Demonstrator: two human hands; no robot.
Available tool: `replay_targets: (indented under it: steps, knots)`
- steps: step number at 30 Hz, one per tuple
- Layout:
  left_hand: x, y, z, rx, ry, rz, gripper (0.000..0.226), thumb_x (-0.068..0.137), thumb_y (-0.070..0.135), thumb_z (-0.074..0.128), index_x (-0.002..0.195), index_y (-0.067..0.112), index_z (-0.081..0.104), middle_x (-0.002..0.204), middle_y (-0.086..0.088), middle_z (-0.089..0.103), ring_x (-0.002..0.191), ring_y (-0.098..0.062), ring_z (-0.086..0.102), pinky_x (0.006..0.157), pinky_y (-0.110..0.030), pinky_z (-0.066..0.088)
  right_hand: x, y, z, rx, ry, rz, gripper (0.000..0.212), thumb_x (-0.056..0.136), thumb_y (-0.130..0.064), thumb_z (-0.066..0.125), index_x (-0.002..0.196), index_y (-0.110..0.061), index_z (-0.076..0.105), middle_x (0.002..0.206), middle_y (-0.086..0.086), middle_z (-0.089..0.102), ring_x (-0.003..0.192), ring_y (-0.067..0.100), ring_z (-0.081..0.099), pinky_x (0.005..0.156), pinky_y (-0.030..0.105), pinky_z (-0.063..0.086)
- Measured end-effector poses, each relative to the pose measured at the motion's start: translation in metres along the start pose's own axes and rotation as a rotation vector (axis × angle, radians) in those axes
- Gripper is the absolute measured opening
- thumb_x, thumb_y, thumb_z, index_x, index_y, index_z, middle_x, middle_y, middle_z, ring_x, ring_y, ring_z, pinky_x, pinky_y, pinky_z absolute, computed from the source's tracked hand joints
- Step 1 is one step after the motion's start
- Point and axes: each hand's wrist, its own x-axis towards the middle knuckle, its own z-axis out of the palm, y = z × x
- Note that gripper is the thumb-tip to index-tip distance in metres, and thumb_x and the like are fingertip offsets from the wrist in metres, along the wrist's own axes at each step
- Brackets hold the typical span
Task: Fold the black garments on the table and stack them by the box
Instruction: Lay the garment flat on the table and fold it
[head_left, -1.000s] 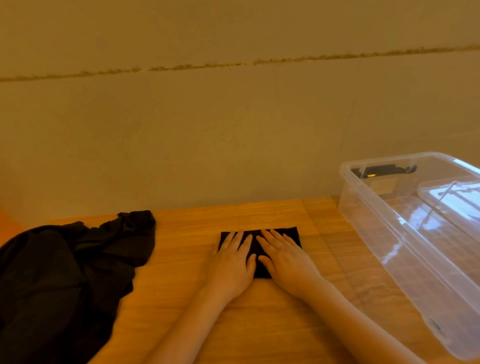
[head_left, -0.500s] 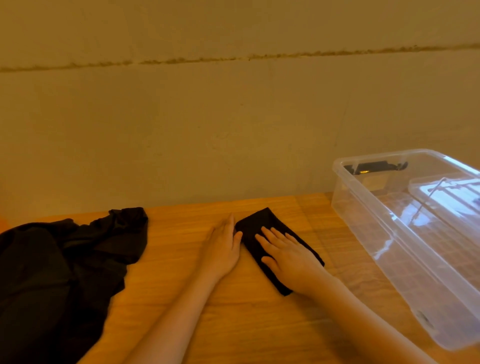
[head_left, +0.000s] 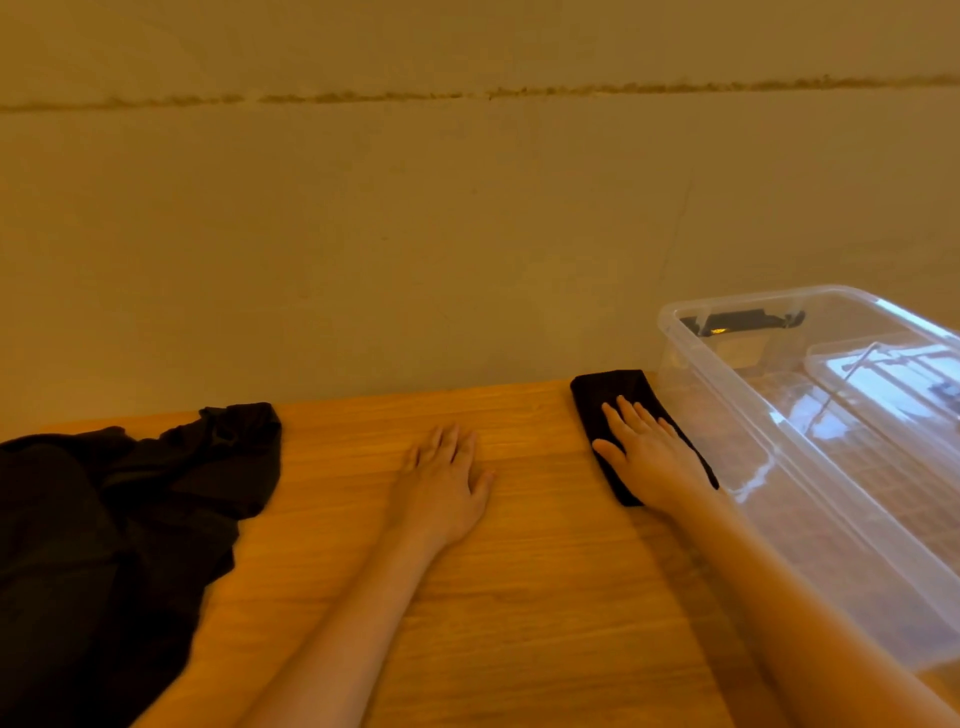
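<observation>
A: Item status, folded garment?

B: Folded black garment (head_left: 618, 405) lies flat on the wooden table (head_left: 519, 597), narrow rectangle, long axis angled from near-left to far-right. Its far end is near the table's back edge, by the wall (head_left: 467, 234). Its right edge is just beside the clear plastic box (head_left: 779, 493); can't tell if they touch.

A: R hand pose?

B: Right hand (head_left: 647, 452) lies palm-down on the garment's near half, fingers (head_left: 626, 413) straight and slightly spread, pointing away from the person, thumb out to the left. No curl, no pinch: flat press only. Forearm runs back toward lower right, alongside the box wall.

A: L hand?

B: Left hand (head_left: 441, 483) rests palm-down on bare wood, fingers extended and relaxed, holding nothing. Well apart from the folded item, approx. midway between it and the loose pile.

A: Remaining stock?

B: Unfolded black garments (head_left: 119, 519) sit bunched at table's left end, crumpled, partly cut off by frame edge.

A: Box contents?

B: Clear walls; a black latch part (head_left: 748, 319) shows at the far end.
</observation>
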Motion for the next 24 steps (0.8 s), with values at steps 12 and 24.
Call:
replay_targets:
  steps: [12, 24]
  knots:
    - [0.0, -0.001, 0.002, -0.005, 0.005, 0.005, 0.062, 0.098, 0.052, 0.017, 0.151, 0.024, 0.003, 0.159, 0.002, -0.005, 0.146, -0.016, -0.007, 0.117, -0.038, -0.002, -0.013, -0.013, 0.013, -0.094, 0.051, -0.032, 0.071, 0.091, -0.059, 0.013, 0.148, -0.02, -0.002, 0.157, -0.002, -0.004, 0.144, 0.013, -0.005, 0.115, 0.033, -0.002]
    - [-0.002, 0.0, -0.001, -0.036, -0.008, 0.006, 0.062, 0.098, 0.051, 0.018, 0.151, 0.023, 0.004, 0.159, 0.0, -0.004, 0.146, -0.018, -0.007, 0.117, -0.039, -0.002, -0.007, -0.013, 0.004, -0.073, 0.002, -0.033, 0.069, 0.094, -0.057, 0.02, 0.148, -0.019, 0.001, 0.157, -0.001, -0.002, 0.144, 0.013, -0.004, 0.115, 0.033, -0.001]
